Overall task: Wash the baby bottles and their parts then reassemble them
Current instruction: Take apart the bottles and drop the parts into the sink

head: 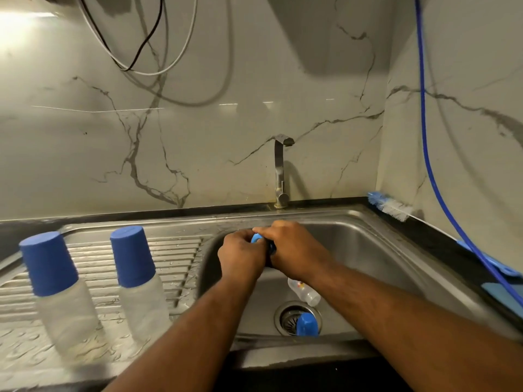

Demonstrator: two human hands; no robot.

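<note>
2 bottles point(60, 290) on drainboard point(175, 258), cap point(307, 325) in sink point(382, 250)

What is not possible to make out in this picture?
Head view:
Blue part: mostly covered by left hand and right hand; kind unclear.
Bottle in sink: one end hidden under right forearm.
Blue strip: cut off by right edge.
</note>
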